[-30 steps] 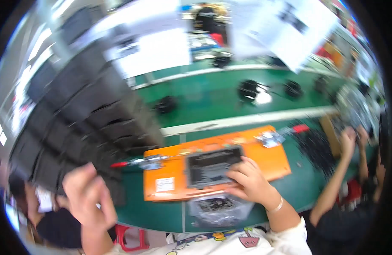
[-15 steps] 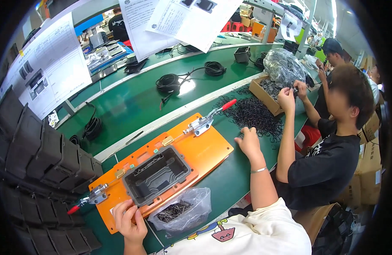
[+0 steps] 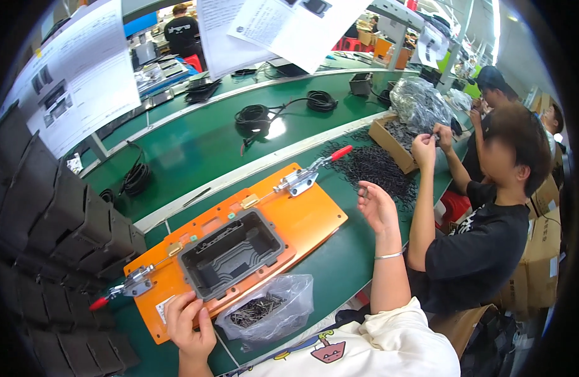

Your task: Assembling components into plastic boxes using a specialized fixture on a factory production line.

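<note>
An open black plastic box (image 3: 231, 286) sits in a raised frame on an orange fixture board (image 3: 314, 217). At its near left corner is my left hand (image 3: 190, 323), fingertips by the rim, thumb apart, holding nothing I can see. My right hand (image 3: 380, 210) hangs in the air right of the board, palm turned inward, fingers loosely bent and apart. Nothing shows in it. Beyond it lies a heap of thin black rings or loops (image 3: 380, 168). A clear plastic bag of screws (image 3: 258, 311) rests against the board's near edge.
Red-handled toggle clamps (image 3: 300, 181) (image 3: 137, 283) stand at both board ends. Stacked black boxes (image 3: 69, 213) rise at the left. Coiled cables (image 3: 251, 117) lie beyond the white rail. A co-worker (image 3: 490, 220) works at the right beside a cardboard carton (image 3: 393, 146). Paper sheets (image 3: 69, 81) hang ahead.
My right hand has rotated from back-up to palm inward and moved slightly right, its fingers lifting. My left hand stays by the box corner. The whole view has shifted slightly.
</note>
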Available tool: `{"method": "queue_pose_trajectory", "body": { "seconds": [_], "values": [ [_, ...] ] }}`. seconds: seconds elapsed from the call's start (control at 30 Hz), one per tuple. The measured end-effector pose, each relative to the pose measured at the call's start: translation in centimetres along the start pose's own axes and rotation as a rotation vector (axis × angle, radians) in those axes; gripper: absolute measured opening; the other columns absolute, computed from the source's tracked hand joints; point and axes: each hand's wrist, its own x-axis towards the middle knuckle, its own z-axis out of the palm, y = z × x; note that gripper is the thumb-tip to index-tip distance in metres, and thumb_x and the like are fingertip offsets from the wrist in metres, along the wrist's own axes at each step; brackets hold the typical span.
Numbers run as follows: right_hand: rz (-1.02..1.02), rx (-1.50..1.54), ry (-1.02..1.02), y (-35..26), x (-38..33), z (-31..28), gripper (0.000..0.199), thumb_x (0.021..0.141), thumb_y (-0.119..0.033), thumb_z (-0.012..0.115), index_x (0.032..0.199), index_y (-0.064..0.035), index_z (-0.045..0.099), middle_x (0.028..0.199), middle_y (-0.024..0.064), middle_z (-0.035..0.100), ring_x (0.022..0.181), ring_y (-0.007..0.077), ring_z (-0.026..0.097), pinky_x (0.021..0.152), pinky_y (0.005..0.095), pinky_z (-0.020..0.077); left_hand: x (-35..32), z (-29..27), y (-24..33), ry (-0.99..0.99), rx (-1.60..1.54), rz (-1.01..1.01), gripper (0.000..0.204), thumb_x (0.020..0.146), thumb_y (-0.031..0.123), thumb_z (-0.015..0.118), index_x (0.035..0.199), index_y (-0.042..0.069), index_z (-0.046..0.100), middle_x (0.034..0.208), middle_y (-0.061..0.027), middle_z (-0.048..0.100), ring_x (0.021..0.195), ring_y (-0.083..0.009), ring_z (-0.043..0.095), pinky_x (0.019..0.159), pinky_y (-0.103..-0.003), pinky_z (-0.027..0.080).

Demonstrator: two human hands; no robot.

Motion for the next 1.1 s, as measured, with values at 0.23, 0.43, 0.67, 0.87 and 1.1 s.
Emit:
{"method": "queue_pose_trajectory", "body": {
  "seconds": [0.23, 0.43, 0.67, 0.87, 1.1],
  "values": [
    [0.024, 0.2, -0.059, 1.7, -0.3, -1.0, 0.016, 0.091, -0.015, 0.062, 0.105, -0.006, 0.061, 0.1, 0.0103, 0.066, 0.087, 0.0215, 0.062, 0.076, 0.0333, 0.0513, -0.3, 0.2, 0.1, -0.024, -0.039, -0.077, 0.014, 0.076, -0.001, 0.064, 0.09, -0.001, 0.062, 0.1, -0.0184, 0.061, 0.093, -0.0349, 0.058, 0.083, -0.042, 0.046],
    [0.053, 0.263, -0.145, 2.2, -0.2, -0.9, 0.032, 0.092, -0.02, 0.063, 0.118, -0.0023, 0.058, 0.099, 0.0087, 0.063, 0.089, 0.0206, 0.062, 0.08, 0.0334, 0.0525, -0.7, 0.1, -0.1, -0.039, -0.032, -0.101, 0.01, 0.084, -0.001, 0.058, 0.093, -0.003, 0.061, 0.106, -0.018, 0.059, 0.098, -0.0294, 0.058, 0.085, -0.035, 0.046],
    [0.131, 0.389, -0.126, 3.1, 0.1, -1.5, 0.021, 0.098, -0.023, 0.054, 0.109, -0.006, 0.059, 0.096, 0.0083, 0.061, 0.085, 0.0198, 0.059, 0.077, 0.0335, 0.0514, -0.9, -0.1, 0.0, -0.076, -0.013, -0.139, 0.007, 0.087, 0.0, 0.055, 0.092, -0.002, 0.059, 0.107, -0.0171, 0.057, 0.099, -0.0277, 0.057, 0.086, -0.035, 0.046],
    [0.221, 0.563, -0.005, 3.5, 0.3, -2.0, 0.02, 0.101, -0.026, 0.046, 0.101, -0.0087, 0.057, 0.096, 0.0108, 0.06, 0.076, 0.0191, 0.055, 0.068, 0.0311, 0.048, 0.5, -0.2, 0.1, -0.053, -0.027, 0.032, 0.017, 0.093, 0.007, 0.059, 0.098, -0.007, 0.066, 0.11, -0.0192, 0.062, 0.092, -0.029, 0.061, 0.08, -0.035, 0.049],
    [0.17, 0.396, 0.203, 2.1, -0.3, 0.5, 0.039, 0.103, -0.041, 0.034, 0.107, -0.006, 0.052, 0.11, 0.0195, 0.06, 0.084, 0.0229, 0.058, 0.073, 0.0332, 0.0477, 0.6, -0.4, 0.2, -0.06, -0.035, 0.001, 0.013, 0.088, -0.001, 0.063, 0.1, -0.005, 0.066, 0.107, -0.0187, 0.061, 0.093, -0.0308, 0.061, 0.079, -0.036, 0.049]
  ]
}}
